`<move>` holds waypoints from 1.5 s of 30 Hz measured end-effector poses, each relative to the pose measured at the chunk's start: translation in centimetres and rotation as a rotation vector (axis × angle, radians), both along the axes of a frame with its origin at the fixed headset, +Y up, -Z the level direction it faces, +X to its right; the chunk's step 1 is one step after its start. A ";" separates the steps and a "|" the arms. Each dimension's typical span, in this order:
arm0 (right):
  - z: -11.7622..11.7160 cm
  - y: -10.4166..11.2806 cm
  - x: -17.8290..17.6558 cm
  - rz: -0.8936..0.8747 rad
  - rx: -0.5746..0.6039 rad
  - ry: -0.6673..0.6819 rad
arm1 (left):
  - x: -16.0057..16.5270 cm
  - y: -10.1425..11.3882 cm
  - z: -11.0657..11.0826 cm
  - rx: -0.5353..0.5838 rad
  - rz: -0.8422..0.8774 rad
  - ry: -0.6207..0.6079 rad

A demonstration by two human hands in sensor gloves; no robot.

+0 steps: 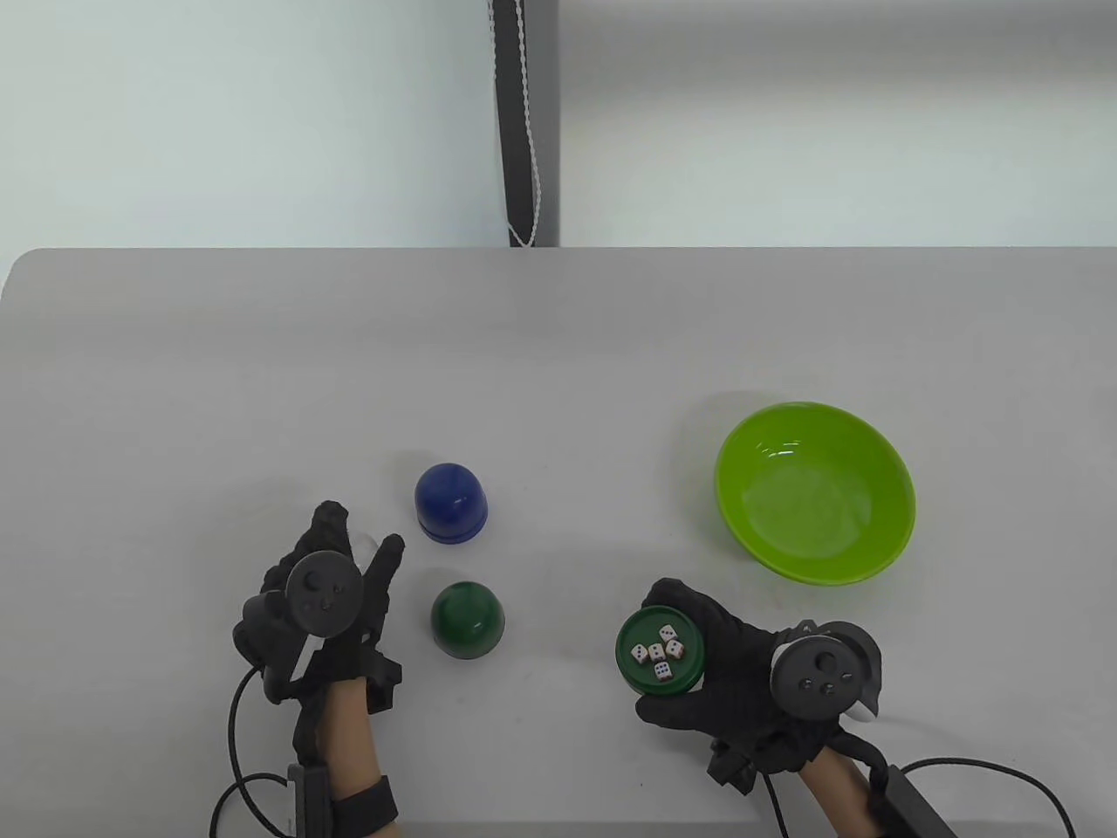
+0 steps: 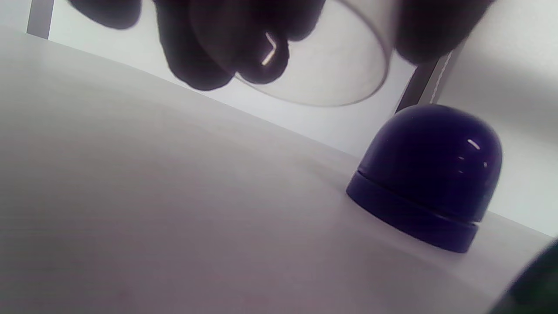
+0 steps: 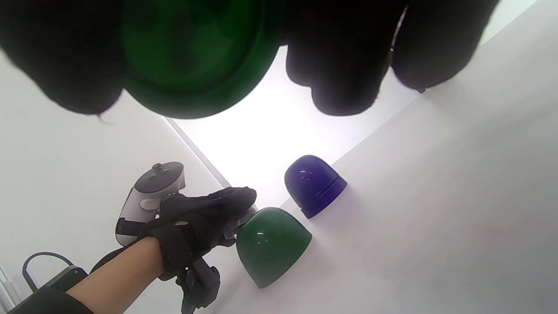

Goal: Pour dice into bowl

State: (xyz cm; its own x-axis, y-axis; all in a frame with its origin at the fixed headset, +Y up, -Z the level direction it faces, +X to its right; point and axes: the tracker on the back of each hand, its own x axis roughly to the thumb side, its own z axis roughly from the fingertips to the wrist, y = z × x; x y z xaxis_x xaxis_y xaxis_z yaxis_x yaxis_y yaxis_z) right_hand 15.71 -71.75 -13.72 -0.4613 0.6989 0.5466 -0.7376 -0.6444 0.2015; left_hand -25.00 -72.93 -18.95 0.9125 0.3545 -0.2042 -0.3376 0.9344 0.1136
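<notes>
My right hand (image 1: 656, 653) holds a round dark green dish (image 1: 635, 676) level, a little above the table; several white dice (image 1: 661, 653) lie in it. The dish's underside shows between my fingers (image 3: 340, 65) in the right wrist view (image 3: 196, 56). The lime green bowl (image 1: 816, 489) stands empty on the table, up and to the right of that hand. My left hand (image 1: 362, 543) holds a clear plastic cup (image 2: 322, 65) just above the table, left of the domes.
A blue domed dice cup (image 1: 451, 502) on its base stands near my left hand, also in the left wrist view (image 2: 427, 179). A dark green dome (image 1: 467, 618) stands in front of it. Cables trail off the table's front edge.
</notes>
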 end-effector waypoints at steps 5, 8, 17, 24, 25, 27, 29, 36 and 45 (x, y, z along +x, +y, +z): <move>0.1 -0.1 -0.3 0.012 -0.005 0.017 | 0.1 -1.5 -0.8 -0.114 0.048 0.009; 0.1 0.0 -0.4 0.015 -0.001 0.022 | 0.4 -1.6 -1.1 -0.126 0.023 0.040; 0.1 -0.1 -0.5 0.025 -0.007 0.032 | 0.6 -2.2 -1.4 -0.225 0.028 0.022; 0.1 -0.2 -0.5 0.034 -0.003 0.033 | 1.1 -2.2 -1.4 -0.222 -0.006 0.020; 0.1 -0.2 -0.5 0.035 -0.003 0.033 | 1.1 -2.2 -1.4 -0.223 -0.008 0.019; 0.1 -0.2 -0.5 0.036 -0.003 0.034 | 1.1 -2.2 -1.4 -0.225 -0.008 0.022; 0.1 -0.2 -0.6 0.036 -0.004 0.034 | 1.1 -2.2 -1.3 -0.228 0.002 0.019; 0.1 -0.2 -0.5 0.032 -0.003 0.030 | 0.6 -0.2 -0.3 0.007 0.051 0.024; 0.1 -0.2 -0.4 0.036 -0.005 0.021 | 4.8 5.9 2.7 0.357 0.280 -0.280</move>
State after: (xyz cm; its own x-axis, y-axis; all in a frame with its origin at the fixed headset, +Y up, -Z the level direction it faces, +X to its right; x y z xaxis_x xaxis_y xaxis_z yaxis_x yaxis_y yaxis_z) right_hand 15.29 -71.92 -13.66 -0.4745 0.6851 0.5527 -0.7098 -0.6691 0.2200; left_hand -20.16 -67.00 -16.23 0.7754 0.5951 0.2111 -0.6313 0.7241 0.2777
